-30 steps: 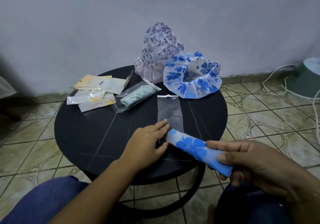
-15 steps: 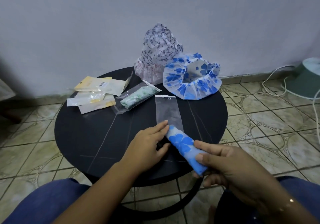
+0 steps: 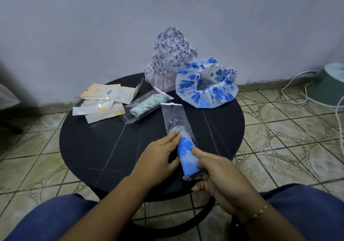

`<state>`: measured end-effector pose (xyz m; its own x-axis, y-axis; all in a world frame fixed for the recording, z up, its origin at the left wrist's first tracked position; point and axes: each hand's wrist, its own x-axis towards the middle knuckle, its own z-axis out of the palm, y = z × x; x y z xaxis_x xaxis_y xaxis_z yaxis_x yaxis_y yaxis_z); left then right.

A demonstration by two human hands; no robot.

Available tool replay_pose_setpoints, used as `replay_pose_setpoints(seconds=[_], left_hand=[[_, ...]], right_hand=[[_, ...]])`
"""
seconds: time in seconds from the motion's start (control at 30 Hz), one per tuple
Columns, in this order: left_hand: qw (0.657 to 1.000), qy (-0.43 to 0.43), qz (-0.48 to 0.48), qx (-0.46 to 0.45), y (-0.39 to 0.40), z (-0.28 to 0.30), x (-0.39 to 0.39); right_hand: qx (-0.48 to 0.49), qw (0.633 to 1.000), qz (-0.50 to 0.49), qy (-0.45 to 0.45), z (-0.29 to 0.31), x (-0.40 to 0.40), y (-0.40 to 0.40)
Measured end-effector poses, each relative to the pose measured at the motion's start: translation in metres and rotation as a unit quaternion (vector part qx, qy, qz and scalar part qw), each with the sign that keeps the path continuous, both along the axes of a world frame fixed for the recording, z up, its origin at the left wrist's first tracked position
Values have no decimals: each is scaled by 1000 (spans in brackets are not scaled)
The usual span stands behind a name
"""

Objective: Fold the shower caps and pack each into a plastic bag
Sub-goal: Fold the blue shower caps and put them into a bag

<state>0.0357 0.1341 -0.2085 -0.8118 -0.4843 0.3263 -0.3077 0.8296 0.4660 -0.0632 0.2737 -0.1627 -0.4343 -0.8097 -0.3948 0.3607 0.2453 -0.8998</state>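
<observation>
A rolled blue-flowered shower cap point(image 3: 186, 155) lies near the front of the round black table point(image 3: 104, 147), its far end inside the mouth of a clear plastic bag point(image 3: 174, 117). My right hand point(image 3: 216, 175) grips the roll's near end. My left hand point(image 3: 158, 156) holds the bag's open edge with its fingertips at the left of the roll. A packed green cap in a bag point(image 3: 147, 106) lies further back. Two unfolded caps sit at the rear: a blue-flowered one point(image 3: 206, 86) and a music-note one point(image 3: 172, 54).
A heap of flat packets and spare bags point(image 3: 104, 101) lies at the table's back left. The wall stands right behind the table. White cables point(image 3: 296, 84) and a green object point(image 3: 329, 84) are on the tiled floor to the right. My knees are under the table's near edge.
My right hand turned the blue roll in line with the bag and pushed its far end into the bag's mouth. My left hand stayed at the bag's opening.
</observation>
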Motion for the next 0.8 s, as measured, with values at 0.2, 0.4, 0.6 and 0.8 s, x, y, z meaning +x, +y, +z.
replay_pose_setpoints(seconds=[0.2,0.4,0.6,0.8], left_hand=[[1000,-8,9,14,1,2,2],[1000,-15,4,15,3,4,2],[1000,-7,15,16,4,4,2],[1000,-19,14,17,3,4,3]], right_hand=[[48,992,30,109,-9,-1,-9],[45,985,41,161,-7,0,-21],[20,988,-13,155,-2,-3,-33],[52,967,-28,250,-4,-3,-40]])
